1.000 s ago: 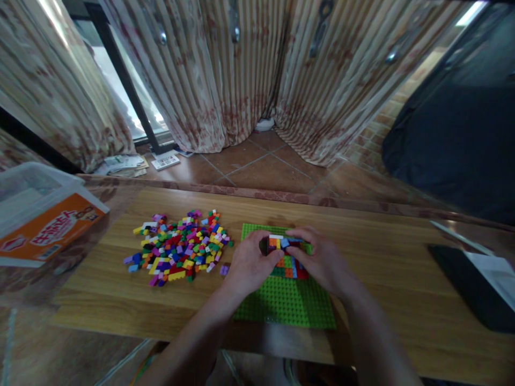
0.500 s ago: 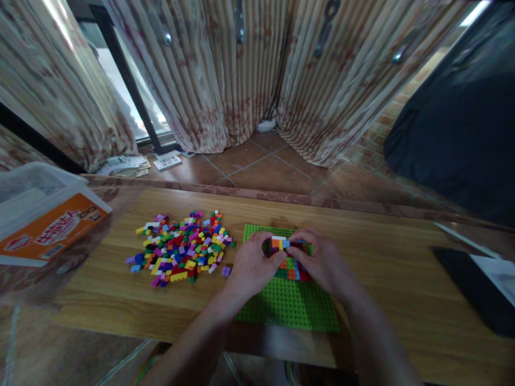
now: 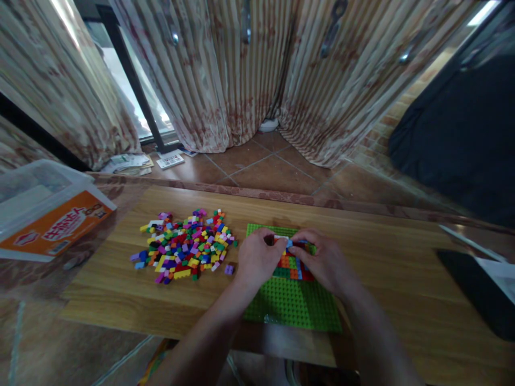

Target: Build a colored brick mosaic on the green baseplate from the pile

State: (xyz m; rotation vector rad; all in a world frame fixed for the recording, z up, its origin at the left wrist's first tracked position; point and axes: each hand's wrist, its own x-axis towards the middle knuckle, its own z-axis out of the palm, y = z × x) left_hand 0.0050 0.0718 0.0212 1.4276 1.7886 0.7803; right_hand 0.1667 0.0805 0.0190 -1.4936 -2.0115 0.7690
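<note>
A green studded baseplate (image 3: 292, 305) lies on the wooden table. On its upper half stands a block of colourful toy bricks (image 3: 288, 262), with orange, dark green, blue and red ones showing. My left hand (image 3: 259, 260) is closed on the left side of a raised row of these bricks, thumb in front and fingers behind. From the right, my right hand (image 3: 322, 260) pinches the same row near a light blue brick (image 3: 288, 244). My fingers hide much of the row. White bricks (image 3: 280, 237) show along its top.
A wide heap of loose toy bricks (image 3: 187, 244) lies left of the baseplate, with a single purple brick (image 3: 229, 269) between them. A clear plastic box (image 3: 44, 187) with an orange label stands far left. At far right lies a black flat object (image 3: 462, 284) with papers.
My left thumb and fingers have shifted to the right along the raised brick row, covering more of its front. My right hand stays nearly in place. The view has shifted slightly.
</note>
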